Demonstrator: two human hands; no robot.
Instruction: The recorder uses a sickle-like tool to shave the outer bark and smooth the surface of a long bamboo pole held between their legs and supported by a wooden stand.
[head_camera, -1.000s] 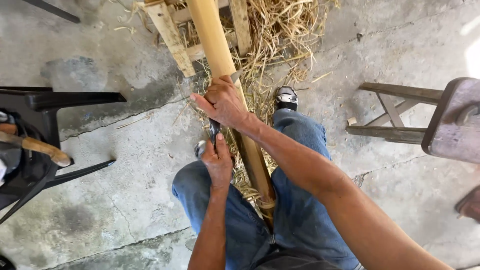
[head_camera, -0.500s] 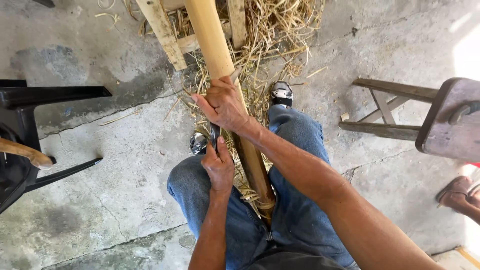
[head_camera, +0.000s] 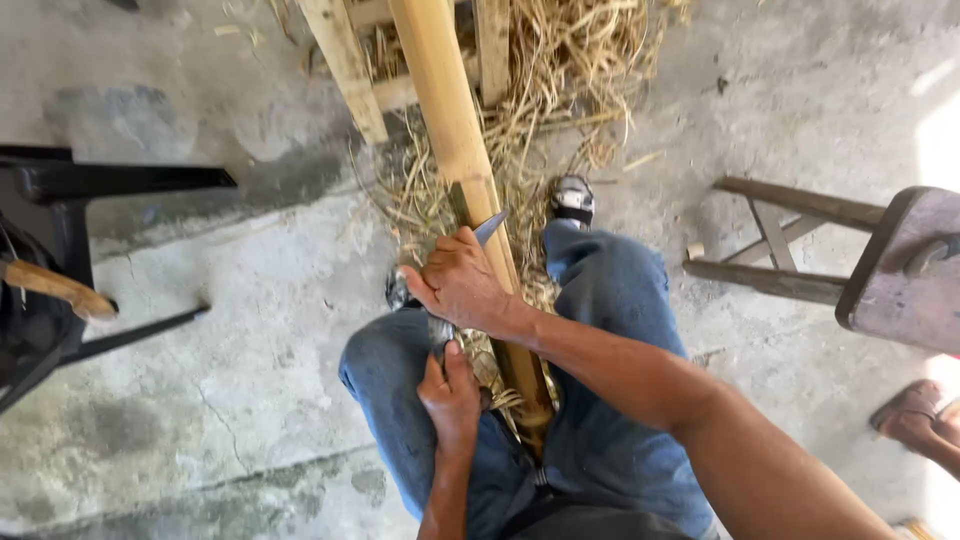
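Observation:
A long pale bamboo pole (head_camera: 447, 110) runs from a wooden frame at the top down between my knees. My right hand (head_camera: 460, 285) wraps over the pole and the back of a knife blade (head_camera: 490, 228), whose grey tip sticks out past my fingers. Just below it, my left hand (head_camera: 450, 395) is closed around the knife's handle end, next to the pole. A strip of green skin (head_camera: 459, 203) shows on the pole just above the blade. My legs in blue jeans (head_camera: 610, 300) flank the pole.
Dry shavings and straw (head_camera: 560, 90) lie piled around the pole and the wooden frame (head_camera: 345, 70). A black metal stand (head_camera: 70, 190) with a wooden handle (head_camera: 55, 288) is at the left. A wooden stool (head_camera: 890, 270) stands right; another person's sandalled foot (head_camera: 915, 415) shows at the right edge.
My right hand has slid down the pole toward my body, and the blade tip now shows beyond my fingers. My left hand has drawn back with it.

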